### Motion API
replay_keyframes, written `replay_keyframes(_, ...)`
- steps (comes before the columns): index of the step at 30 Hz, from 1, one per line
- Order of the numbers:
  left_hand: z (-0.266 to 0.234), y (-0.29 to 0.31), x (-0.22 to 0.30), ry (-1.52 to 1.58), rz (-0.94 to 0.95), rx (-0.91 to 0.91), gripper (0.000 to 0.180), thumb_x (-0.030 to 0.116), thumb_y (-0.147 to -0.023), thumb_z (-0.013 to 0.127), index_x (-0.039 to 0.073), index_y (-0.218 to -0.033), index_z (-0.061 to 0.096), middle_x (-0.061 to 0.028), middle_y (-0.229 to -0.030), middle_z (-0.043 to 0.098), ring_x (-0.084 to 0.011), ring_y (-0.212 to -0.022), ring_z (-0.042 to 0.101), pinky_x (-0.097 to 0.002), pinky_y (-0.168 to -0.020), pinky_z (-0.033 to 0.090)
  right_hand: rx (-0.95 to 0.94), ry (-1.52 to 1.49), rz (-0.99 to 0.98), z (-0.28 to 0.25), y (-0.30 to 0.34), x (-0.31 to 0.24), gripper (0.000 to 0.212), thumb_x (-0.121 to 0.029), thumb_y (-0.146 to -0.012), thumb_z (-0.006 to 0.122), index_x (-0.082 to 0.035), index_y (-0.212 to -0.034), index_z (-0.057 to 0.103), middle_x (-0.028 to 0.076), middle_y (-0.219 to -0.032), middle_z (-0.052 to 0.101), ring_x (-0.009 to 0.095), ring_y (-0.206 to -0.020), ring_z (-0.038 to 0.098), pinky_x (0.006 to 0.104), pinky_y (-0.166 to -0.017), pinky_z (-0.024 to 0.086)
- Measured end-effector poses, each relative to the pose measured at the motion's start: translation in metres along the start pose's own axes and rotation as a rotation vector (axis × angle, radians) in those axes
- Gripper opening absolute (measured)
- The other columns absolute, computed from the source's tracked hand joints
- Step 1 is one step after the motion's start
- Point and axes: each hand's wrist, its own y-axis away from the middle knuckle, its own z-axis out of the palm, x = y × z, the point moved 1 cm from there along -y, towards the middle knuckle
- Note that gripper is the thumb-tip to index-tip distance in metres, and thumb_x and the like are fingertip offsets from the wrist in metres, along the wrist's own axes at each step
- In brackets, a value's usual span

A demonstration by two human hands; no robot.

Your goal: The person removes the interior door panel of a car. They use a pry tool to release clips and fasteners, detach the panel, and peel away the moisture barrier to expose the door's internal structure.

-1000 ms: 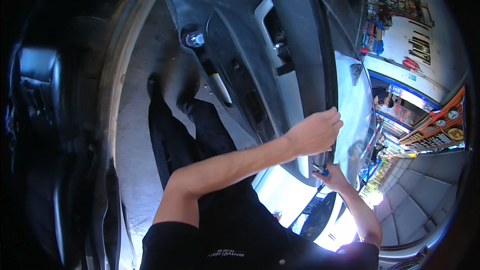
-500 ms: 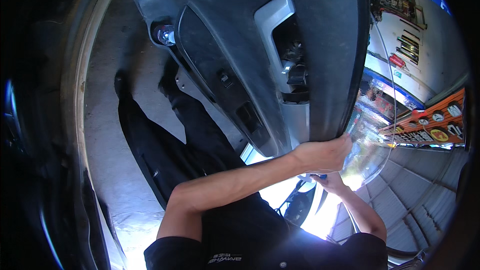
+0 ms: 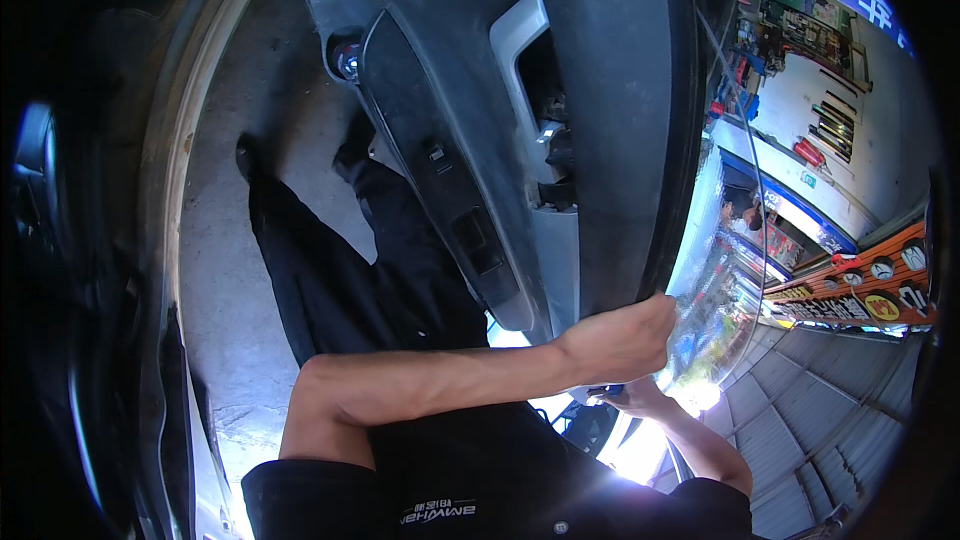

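Note:
In front of me stands a car door with a dark grey inner trim panel (image 3: 620,140). It has a silver-grey pull handle surround (image 3: 520,35) and a long switch panel (image 3: 430,155). My left hand (image 3: 620,340) is closed against the panel's edge beside the window glass (image 3: 705,310). Its fingertips are turned away, so what they grip is hidden. Just below it, my right hand (image 3: 645,398) is partly covered by the left wrist. Between its fingers is a small dark-blue piece (image 3: 605,392), whose kind I cannot make out.
A bottle (image 3: 347,62) sits in the door's pocket. At left is the dark car body with its sill (image 3: 185,140). A thin cable (image 3: 757,170) hangs beyond the window. A white wall panel with tools (image 3: 820,120) and an orange sign (image 3: 880,280) stand at right.
The view has shifted, so the door panel and both my hands sit further left and the hands lower. My left hand stays closed at the panel's edge, with the right just below it.

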Motion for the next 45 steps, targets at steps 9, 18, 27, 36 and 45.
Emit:
replay_keyframes(9,-0.022,-0.002,-0.003,-0.148,-0.019,-0.038,0.027,0.029,-0.101,0.078,0.005,-0.090,0.084,-0.0076,-0.103,0.079,-0.0217,-0.099,0.066,-0.0329,-0.099,0.047,0.154,0.049,0.036,0.021,0.009,0.006,0.040,-0.016,-0.091,0.091,-0.001,-0.125,0.074,0.012,-0.113,0.081,0.028,-0.104,0.078,0.0407,-0.092,0.058)
replay_keyframes(18,-0.037,-0.009,-0.018,-0.120,0.008,-0.173,0.032,0.032,-0.103,0.079,0.011,-0.079,0.082,-0.0059,-0.076,0.076,-0.0157,-0.068,0.056,-0.0350,-0.092,0.045,0.497,0.224,-0.015,0.026,0.002,-0.032,0.037,-0.023,-0.094,0.087,0.003,-0.113,0.069,0.019,-0.092,0.079,0.033,-0.078,0.078,0.0407,-0.071,0.058)
replay_keyframes(27,-0.032,-0.012,-0.035,0.024,0.105,-0.035,0.039,0.027,-0.097,0.084,0.011,-0.064,0.072,-0.0060,-0.056,0.060,-0.0168,-0.054,0.036,-0.0356,-0.064,0.034,0.476,0.212,0.004,-0.020,-0.036,-0.170,0.030,-0.017,-0.100,0.078,0.000,-0.124,0.075,0.020,-0.110,0.081,0.039,-0.106,0.080,0.0451,-0.093,0.062)
replay_keyframes(36,-0.046,-0.018,-0.018,-0.018,0.016,-0.227,0.022,0.020,-0.094,0.081,0.009,-0.075,0.083,-0.0067,-0.067,0.073,-0.0175,-0.063,0.067,-0.0332,-0.070,0.048,0.455,0.317,-0.101,-0.028,-0.035,-0.159,0.023,-0.010,-0.100,0.074,0.005,-0.116,0.072,0.027,-0.105,0.078,0.047,-0.100,0.076,0.0506,-0.087,0.059)
replay_keyframes(45,-0.033,-0.032,-0.018,0.005,-0.097,-0.161,0.016,0.023,-0.087,0.072,0.015,-0.076,0.079,-0.0068,-0.074,0.077,-0.0252,-0.073,0.075,-0.0378,-0.078,0.055,0.404,0.329,-0.331,-0.051,-0.037,-0.145,0.030,-0.021,-0.097,0.081,0.007,-0.109,0.076,0.023,-0.098,0.080,0.042,-0.089,0.078,0.0455,-0.081,0.059)
